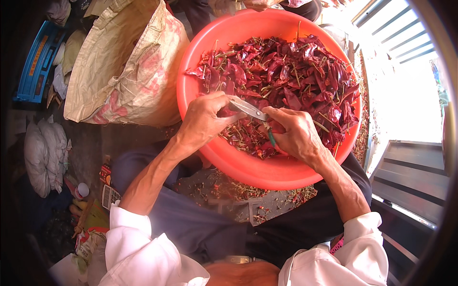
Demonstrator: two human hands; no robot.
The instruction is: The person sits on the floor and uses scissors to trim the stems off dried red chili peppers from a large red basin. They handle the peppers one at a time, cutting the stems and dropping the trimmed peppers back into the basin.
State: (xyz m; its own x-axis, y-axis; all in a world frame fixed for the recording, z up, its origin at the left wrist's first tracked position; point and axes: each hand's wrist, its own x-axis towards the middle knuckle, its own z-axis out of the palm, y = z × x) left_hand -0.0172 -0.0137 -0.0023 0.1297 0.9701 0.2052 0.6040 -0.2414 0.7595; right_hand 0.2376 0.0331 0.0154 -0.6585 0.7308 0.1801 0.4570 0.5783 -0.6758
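Observation:
Several dried red chili peppers (286, 71), many with pale stems, fill a red plastic basin (257, 175) in front of me. My right hand (298, 132) grips a pair of scissors (254, 111) with metal blades and a green piece at the handle. The blades point left, their tips at my left fingers. My left hand (204, 118) is over the basin's near left part, thumb and fingers around what looks like a dried red chili pepper (225, 112), partly hidden by the fingers. Cut stems and small bits (238, 134) lie below the blades.
A large woven sack (150, 82) with red print gapes left of the basin. Stem scraps (247, 189) litter the floor between my knees. A calculator (110, 196) is by my left leg. Metal panels (411, 178) stand at right. Another person's hand (261, 4) shows beyond the basin.

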